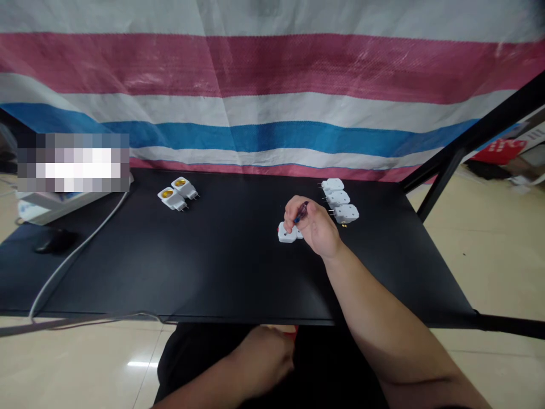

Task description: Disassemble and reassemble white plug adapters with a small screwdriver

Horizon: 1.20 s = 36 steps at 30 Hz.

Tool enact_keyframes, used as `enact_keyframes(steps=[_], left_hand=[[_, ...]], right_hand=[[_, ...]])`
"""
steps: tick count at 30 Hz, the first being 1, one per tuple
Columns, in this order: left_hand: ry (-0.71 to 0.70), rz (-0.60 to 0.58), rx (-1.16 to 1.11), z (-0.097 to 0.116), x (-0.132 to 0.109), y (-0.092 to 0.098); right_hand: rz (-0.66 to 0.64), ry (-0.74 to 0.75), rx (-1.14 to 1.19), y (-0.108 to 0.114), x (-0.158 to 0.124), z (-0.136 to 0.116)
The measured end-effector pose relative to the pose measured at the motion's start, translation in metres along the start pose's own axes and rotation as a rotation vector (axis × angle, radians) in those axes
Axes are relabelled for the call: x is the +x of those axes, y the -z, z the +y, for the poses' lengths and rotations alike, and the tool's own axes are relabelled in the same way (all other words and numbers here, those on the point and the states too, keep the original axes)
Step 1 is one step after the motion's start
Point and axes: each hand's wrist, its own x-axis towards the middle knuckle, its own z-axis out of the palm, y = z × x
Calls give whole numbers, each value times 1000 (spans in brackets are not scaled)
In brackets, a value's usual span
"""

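My right hand (313, 224) is closed round a small purple and blue screwdriver (301, 212) over the middle right of the black table. Just under its fingers lies a white plug piece (286, 233) with a bit of red at its left edge, partly covered by the hand. Below the table's front edge, my left hand (270, 358) rests near my lap, its fingers curled; something red shows beside it, and what it holds, if anything, is hidden. Three white plug adapters (339, 198) stand in a row beyond my right wrist, with small brass pieces (344, 226) beside the nearest.
Two white lamp sockets (172, 197) with gold insides lie on the black table (213, 261) at the back left. A black mouse (56, 241), a grey cable (80, 247) and a partly blurred white device (51, 207) are at the far left. Striped sheeting (264, 136) hangs behind.
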Motion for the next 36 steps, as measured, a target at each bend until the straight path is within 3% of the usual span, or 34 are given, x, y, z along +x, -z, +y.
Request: enact_keyframes(steps=[2, 3, 4, 5, 6, 7, 9, 11, 12, 13, 15, 17, 19, 23, 29, 36], left_hand=[[-305, -111, -136, 31, -15, 25], [-439, -58, -192, 43, -19, 45], [-511, 69, -227, 52, -18, 68], [-492, 227, -212, 56, -13, 94], [-486, 456, -199, 54, -2, 121], [-448, 663, -166, 45, 14, 147], [-282, 939, -155, 13, 51, 189], [-152, 1113, -277, -26, 85, 211], [-113, 1139, -355, -44, 96, 216], [-93, 1097, -416, -58, 103, 217], [-148, 833, -497, -73, 102, 214], [-236, 574, -499, -73, 91, 209], [-282, 460, -388, -68, 81, 205], [-300, 405, -247, -63, 84, 200], [-279, 433, -229, -65, 93, 198], [-319, 420, -250, -64, 92, 194]], right_hand=[[-9, 37, -21, 0, 0, -1], [-13, 49, -37, -1, -1, -1], [-11, 54, -50, -1, -1, -2], [-3, 51, -62, -2, -2, -3], [12, 42, -75, -3, -2, -4], [29, 34, -84, -4, -2, -4], [57, 32, -96, -4, -3, -4], [67, 61, -103, -3, -3, -4], [64, 81, -106, -3, -2, -3], [59, 102, -111, -2, -2, -3], [52, 137, -138, 1, -1, -3], [54, 156, -175, 3, 0, -4], [62, 165, -214, 4, 0, -5], [85, 184, -296, 3, 0, -10], [126, 107, -299, -5, -4, -19], [-45, -25, -160, -8, -4, -16]])
